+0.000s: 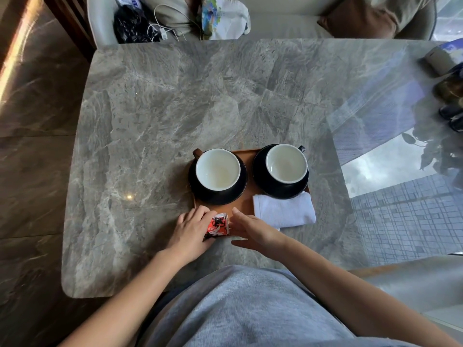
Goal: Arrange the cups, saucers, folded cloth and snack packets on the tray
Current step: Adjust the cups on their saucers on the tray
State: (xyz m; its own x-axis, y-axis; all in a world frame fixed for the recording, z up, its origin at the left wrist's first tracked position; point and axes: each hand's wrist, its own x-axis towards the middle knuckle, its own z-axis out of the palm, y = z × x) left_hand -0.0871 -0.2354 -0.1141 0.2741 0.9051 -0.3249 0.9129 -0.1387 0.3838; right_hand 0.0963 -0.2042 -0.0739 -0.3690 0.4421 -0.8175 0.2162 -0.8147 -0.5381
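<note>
A brown tray (249, 159) lies on the marble table. On it stand two black saucers, the left saucer (220, 196) and the right saucer (260, 176), each with a white-lined cup: left cup (217, 169), right cup (286, 162). A folded white cloth (284, 209) lies at the tray's near right corner. At the tray's near left corner sits a red and white snack packet (217, 225). My left hand (191, 230) grips the packet from the left. My right hand (253, 230) is flat beside it on the right, fingers extended, touching its edge.
The grey marble table (155, 121) stretches far and left of the tray. A sofa with bags, a cable and cushions (180, 18) stands behind it. Dark objects (451, 96) sit at the table's far right edge. My grey-clad lap is below.
</note>
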